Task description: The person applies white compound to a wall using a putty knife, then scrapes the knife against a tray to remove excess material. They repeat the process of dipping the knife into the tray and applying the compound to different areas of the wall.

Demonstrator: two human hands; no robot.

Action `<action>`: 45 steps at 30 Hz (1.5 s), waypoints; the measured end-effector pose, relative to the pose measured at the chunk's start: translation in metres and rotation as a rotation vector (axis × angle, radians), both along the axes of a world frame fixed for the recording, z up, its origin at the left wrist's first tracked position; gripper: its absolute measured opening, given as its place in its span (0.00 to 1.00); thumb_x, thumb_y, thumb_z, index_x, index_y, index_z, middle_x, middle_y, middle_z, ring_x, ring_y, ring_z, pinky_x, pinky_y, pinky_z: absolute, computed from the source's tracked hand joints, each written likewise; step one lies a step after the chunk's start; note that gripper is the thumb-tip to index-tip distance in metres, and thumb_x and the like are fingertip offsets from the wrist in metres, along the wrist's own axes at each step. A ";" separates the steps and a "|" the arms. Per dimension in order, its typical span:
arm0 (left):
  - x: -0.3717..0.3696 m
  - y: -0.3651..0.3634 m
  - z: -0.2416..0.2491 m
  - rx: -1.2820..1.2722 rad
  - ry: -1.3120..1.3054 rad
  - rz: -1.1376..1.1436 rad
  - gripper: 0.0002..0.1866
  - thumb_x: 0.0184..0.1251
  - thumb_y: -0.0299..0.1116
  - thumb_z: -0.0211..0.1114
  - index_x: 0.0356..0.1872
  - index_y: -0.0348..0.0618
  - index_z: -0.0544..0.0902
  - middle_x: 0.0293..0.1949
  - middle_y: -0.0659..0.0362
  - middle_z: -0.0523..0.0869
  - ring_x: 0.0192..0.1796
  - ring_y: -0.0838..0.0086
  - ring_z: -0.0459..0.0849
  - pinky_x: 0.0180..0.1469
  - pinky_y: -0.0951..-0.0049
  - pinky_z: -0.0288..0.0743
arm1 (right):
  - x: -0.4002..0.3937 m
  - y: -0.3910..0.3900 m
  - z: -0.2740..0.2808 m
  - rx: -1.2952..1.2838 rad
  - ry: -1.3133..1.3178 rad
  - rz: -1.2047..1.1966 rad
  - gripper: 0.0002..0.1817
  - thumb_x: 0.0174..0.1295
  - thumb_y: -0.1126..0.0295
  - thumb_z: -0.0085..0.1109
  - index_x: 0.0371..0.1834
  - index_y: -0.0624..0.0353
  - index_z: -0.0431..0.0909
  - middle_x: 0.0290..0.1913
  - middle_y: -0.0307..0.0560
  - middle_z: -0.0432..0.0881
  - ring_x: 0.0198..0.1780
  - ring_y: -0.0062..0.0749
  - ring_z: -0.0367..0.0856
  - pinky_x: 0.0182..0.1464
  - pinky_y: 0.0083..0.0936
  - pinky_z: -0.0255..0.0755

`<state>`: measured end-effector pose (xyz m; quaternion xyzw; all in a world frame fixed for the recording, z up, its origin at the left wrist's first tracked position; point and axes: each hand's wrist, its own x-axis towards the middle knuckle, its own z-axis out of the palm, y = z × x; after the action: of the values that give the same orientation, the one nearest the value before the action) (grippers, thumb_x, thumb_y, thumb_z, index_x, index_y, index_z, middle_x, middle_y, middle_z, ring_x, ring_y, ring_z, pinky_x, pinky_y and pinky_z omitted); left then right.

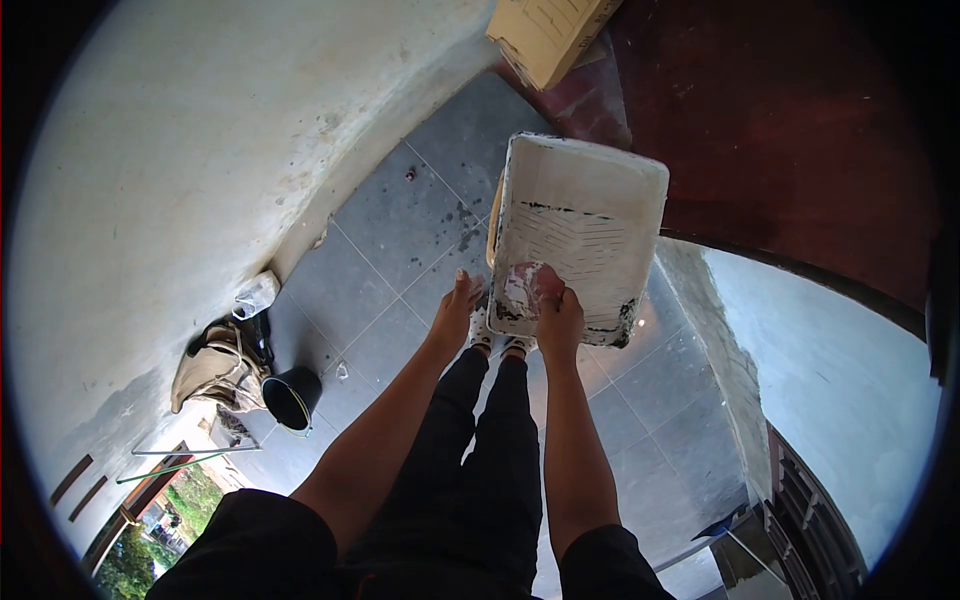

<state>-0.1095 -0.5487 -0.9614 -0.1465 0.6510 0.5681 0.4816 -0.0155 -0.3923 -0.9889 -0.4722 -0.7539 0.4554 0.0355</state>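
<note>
A white paint tray (pixel 575 185) with dark smears and a ridged floor lies in front of me. My right hand (pixel 560 315) is closed on a pinkish-red cloth-like piece (pixel 530 285) with white paint on it, at the tray's near end. Left of the tray, my left hand (pixel 458 302) is raised with its fingers apart and nothing visible in it. A yellowish edge of something shows behind the tray's left side, mostly hidden.
A cardboard box (pixel 550 35) sits at the top beside a dark red surface (pixel 770 130). On the left stand a black bucket (pixel 291 399), a beige bag (pixel 215 372) and a clear plastic bag (pixel 257 293). Walls flank the grey tiled floor (pixel 390 235).
</note>
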 end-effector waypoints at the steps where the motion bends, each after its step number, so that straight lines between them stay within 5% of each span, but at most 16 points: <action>1: 0.000 0.000 -0.001 0.017 0.005 0.000 0.56 0.72 0.78 0.31 0.77 0.28 0.59 0.78 0.41 0.63 0.81 0.55 0.57 0.81 0.55 0.45 | 0.000 -0.001 -0.001 -0.008 -0.003 0.011 0.12 0.63 0.66 0.59 0.36 0.67 0.77 0.30 0.62 0.82 0.32 0.58 0.81 0.37 0.45 0.72; 20: 0.005 0.005 -0.008 0.088 0.010 0.092 0.53 0.77 0.71 0.36 0.72 0.18 0.62 0.72 0.36 0.69 0.77 0.54 0.67 0.81 0.61 0.54 | -0.021 -0.014 0.011 0.078 0.038 0.054 0.12 0.66 0.66 0.57 0.42 0.66 0.79 0.33 0.65 0.83 0.37 0.65 0.83 0.41 0.47 0.75; 26: 0.002 0.009 -0.001 0.050 0.017 0.093 0.53 0.77 0.70 0.36 0.70 0.16 0.63 0.71 0.35 0.69 0.76 0.54 0.68 0.80 0.60 0.55 | -0.014 -0.009 0.013 -0.073 -0.032 0.085 0.12 0.67 0.67 0.57 0.42 0.66 0.79 0.34 0.65 0.84 0.38 0.64 0.83 0.41 0.47 0.74; 28: 0.002 0.008 -0.002 0.050 0.016 0.099 0.53 0.77 0.71 0.37 0.70 0.16 0.64 0.71 0.35 0.70 0.75 0.54 0.69 0.80 0.60 0.56 | -0.005 -0.006 0.001 -0.113 0.108 0.005 0.10 0.65 0.68 0.60 0.36 0.67 0.78 0.23 0.49 0.78 0.25 0.36 0.75 0.32 0.34 0.69; 32: 0.000 0.010 -0.002 0.045 0.029 0.092 0.53 0.78 0.70 0.37 0.69 0.15 0.65 0.70 0.34 0.72 0.74 0.54 0.70 0.80 0.60 0.57 | 0.001 0.005 0.000 -0.093 0.109 -0.021 0.10 0.64 0.69 0.60 0.33 0.66 0.78 0.23 0.45 0.76 0.24 0.29 0.72 0.30 0.31 0.67; 38: 0.001 0.007 -0.003 0.047 0.026 0.095 0.53 0.78 0.70 0.36 0.69 0.15 0.65 0.70 0.34 0.72 0.75 0.54 0.70 0.80 0.60 0.57 | -0.015 0.005 0.003 -0.039 0.066 -0.023 0.10 0.63 0.68 0.60 0.33 0.66 0.78 0.24 0.51 0.80 0.26 0.38 0.77 0.33 0.35 0.70; 40: 0.001 0.007 -0.003 0.049 0.022 0.088 0.52 0.78 0.70 0.36 0.69 0.15 0.65 0.70 0.34 0.71 0.75 0.54 0.70 0.80 0.60 0.56 | -0.021 0.005 0.008 -0.042 -0.005 0.019 0.14 0.66 0.63 0.57 0.38 0.66 0.79 0.33 0.65 0.83 0.38 0.65 0.83 0.41 0.48 0.74; 45: 0.003 0.011 0.000 0.035 0.027 0.148 0.49 0.80 0.66 0.40 0.68 0.14 0.67 0.68 0.33 0.74 0.74 0.54 0.72 0.79 0.62 0.58 | -0.029 0.003 -0.001 -0.014 0.000 0.043 0.15 0.68 0.62 0.57 0.42 0.65 0.80 0.35 0.65 0.84 0.41 0.65 0.84 0.43 0.49 0.75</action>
<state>-0.1061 -0.5379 -0.9614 -0.1783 0.6347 0.6154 0.4319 -0.0442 -0.3895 -0.9896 -0.4564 -0.7605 0.4613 0.0222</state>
